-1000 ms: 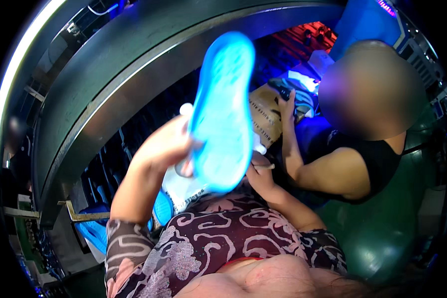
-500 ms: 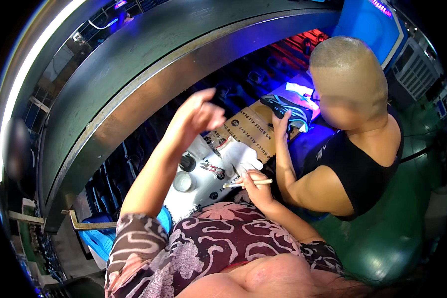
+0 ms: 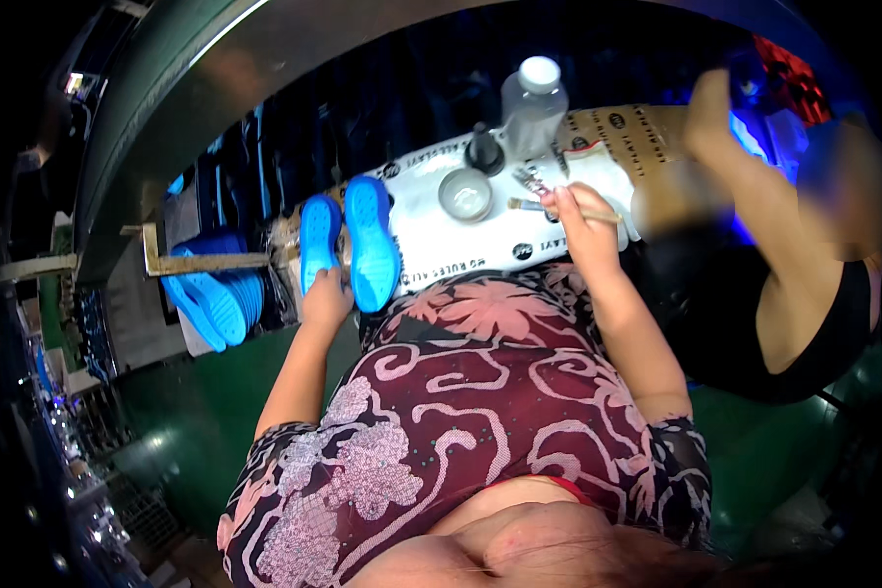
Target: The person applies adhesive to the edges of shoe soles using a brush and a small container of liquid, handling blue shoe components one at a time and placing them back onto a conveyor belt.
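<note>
In the head view, the left hand point(image 3: 326, 297) grasps a bright-blue, foam-like shoe sole point(image 3: 318, 230) at the left end of a white-covered desk point(image 3: 451, 252), just beside a matching blue sole point(image 3: 369, 240). The right hand point(image 3: 583, 223) clasps a wooden-handled brush point(image 3: 603, 217), off both soles; how much is done cannot be told. Open room lies between the soles and a translucent round bowl point(image 3: 465, 195).

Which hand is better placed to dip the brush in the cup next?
Right, I'd say: the right hand holds the brush, pointed toward the nearby cup. The left hand is farther off, at a blue sole.
</note>
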{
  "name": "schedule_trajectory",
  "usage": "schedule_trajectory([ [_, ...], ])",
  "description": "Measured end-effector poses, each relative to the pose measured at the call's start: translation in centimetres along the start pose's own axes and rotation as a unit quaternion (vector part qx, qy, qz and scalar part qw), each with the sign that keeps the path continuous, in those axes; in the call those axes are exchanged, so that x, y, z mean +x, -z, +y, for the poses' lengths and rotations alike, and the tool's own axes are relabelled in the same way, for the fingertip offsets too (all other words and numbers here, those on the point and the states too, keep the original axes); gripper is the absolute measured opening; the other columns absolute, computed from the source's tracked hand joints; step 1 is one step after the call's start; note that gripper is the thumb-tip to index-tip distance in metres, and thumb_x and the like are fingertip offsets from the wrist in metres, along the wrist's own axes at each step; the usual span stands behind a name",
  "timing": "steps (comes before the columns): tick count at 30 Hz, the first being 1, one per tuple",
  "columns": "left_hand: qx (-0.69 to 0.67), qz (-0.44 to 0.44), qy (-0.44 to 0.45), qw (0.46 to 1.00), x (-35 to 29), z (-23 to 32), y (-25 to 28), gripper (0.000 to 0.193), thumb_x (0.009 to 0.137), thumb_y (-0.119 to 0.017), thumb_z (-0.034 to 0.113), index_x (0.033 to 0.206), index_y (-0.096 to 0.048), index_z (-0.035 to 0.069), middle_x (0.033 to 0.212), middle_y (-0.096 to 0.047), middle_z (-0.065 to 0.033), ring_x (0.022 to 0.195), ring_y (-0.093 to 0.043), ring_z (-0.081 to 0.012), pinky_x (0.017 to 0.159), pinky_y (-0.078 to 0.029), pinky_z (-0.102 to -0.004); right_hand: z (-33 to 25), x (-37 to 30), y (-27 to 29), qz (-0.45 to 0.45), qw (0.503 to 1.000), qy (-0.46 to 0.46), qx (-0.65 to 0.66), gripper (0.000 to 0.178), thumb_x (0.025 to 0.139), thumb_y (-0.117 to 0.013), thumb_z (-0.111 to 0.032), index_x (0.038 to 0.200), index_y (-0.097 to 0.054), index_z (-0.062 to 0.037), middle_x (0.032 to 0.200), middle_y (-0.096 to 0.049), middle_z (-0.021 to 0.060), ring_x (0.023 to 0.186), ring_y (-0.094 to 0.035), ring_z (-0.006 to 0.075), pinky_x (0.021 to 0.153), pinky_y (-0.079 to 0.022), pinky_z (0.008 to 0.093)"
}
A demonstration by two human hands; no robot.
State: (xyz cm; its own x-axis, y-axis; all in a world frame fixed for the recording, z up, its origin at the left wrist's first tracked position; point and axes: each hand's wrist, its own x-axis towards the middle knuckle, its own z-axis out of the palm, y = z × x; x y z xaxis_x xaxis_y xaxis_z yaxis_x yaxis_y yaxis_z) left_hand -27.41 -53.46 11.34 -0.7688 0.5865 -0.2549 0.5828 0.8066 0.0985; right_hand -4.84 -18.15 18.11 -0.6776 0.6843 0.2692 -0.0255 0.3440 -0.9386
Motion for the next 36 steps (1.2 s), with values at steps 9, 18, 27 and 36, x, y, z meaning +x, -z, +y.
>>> schedule_trajectory([
  [9,-0.034,-0.081,0.002,0.996,-0.1,3.6,3.3,0.040,0.078,-0.059,0.027,0.109,-0.057,0.003,0.081,-0.066,-0.0230,0.079,-0.065,-0.0391,0.072,-0.051,-0.0464,1.0,4.7,-6.3,-0.115,0.968,0.135,-0.179,0.019,0.079,-0.067,-0.022,0.069,-0.067,-0.0062,0.064,-0.060,0.0069,0.065,-0.059,0.0289,0.066,-0.043,0.0382],
  [18,-0.297,-0.006,0.069,0.952,1.3,1.7,0.0,0.037,0.079,-0.059,0.017,0.111,-0.048,0.000,0.069,-0.062,-0.0165,0.051,-0.058,-0.0292,0.049,-0.047,-0.0387,0.7,5.1,-5.4,-0.091,0.980,0.105,-0.143,0.020,0.080,-0.067,-0.020,0.067,-0.066,-0.0050,0.062,-0.059,0.0071,0.062,-0.058,0.0282,0.066,-0.042,0.0381],
  [27,-0.784,-0.095,0.088,0.607,1.1,6.8,3.1,0.047,0.088,-0.059,0.023,0.127,-0.045,0.001,0.094,-0.063,-0.0095,0.071,-0.060,-0.0131,0.058,-0.050,-0.0267,1.8,2.8,-4.6,-0.005,0.997,-0.052,0.059,0.030,0.091,-0.059,-0.026,0.077,-0.068,-0.0017,0.069,-0.063,0.0057,0.064,-0.057,0.0143,0.062,-0.044,0.0297],
  [36,-0.659,0.114,-0.102,0.737,-0.8,13.7,7.6,0.037,0.086,-0.063,0.008,0.118,-0.048,-0.001,0.105,-0.061,-0.0127,0.083,-0.063,-0.0163,0.071,-0.052,-0.0289,-5.9,-0.4,-0.9,-0.066,0.988,0.007,0.140,0.039,0.097,-0.049,-0.027,0.080,-0.067,0.0023,0.074,-0.065,0.0082,0.069,-0.056,0.0138,0.074,-0.044,0.0283],
])
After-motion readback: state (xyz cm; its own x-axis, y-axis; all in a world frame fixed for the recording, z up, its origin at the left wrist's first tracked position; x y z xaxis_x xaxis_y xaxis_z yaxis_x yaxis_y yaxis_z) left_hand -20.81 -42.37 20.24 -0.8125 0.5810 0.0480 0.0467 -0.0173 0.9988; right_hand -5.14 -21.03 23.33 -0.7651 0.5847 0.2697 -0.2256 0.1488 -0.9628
